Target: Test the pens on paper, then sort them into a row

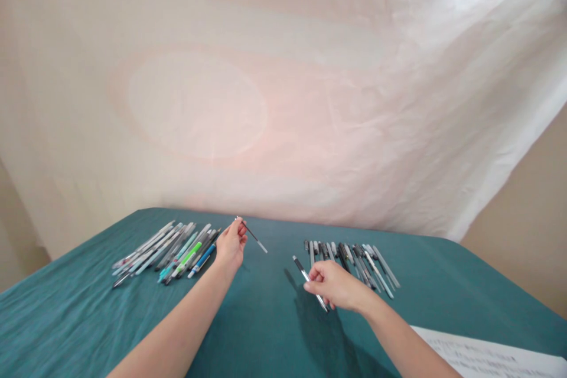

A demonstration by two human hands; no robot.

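My left hand [230, 245] is raised a little above the teal tablecloth [266, 319], fingers pinched on a thin pen refill [254, 236] that sticks out to the right. Left of it lies a row of several pens [170, 251], some with green or blue parts. My right hand [334, 286] is closed on a pen with a black tip [308, 279], held at a slant just above the cloth. Behind it lies a second row of several grey and black pens [354, 260].
A printed sheet of paper [487, 357] lies at the table's near right corner. A pale cloth backdrop [283, 100] hangs behind the far edge of the table. Bare wall [531, 218] shows at the right.
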